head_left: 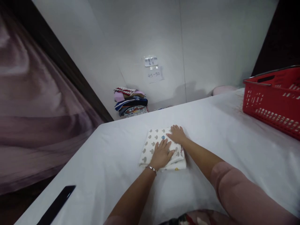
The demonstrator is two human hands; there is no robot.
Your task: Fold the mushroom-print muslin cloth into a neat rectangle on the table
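A folded white cloth (153,142) with small grey shapes printed on it lies in the middle of the white table (112,175). My left hand (161,153) rests flat on its near part, fingers stretched out, a thin bracelet on the wrist. My right hand (177,133) lies flat on the cloth's far right corner, fingers spread. Neither hand grips anything. A pink sleeve covers my right upper arm.
A red plastic basket (272,100) stands at the table's right edge. A stack of folded coloured clothes (130,101) sits at the far left corner by the wall, under two paper notes (153,69). A dark flat strip (56,204) lies at the near left. A mauve curtain hangs on the left.
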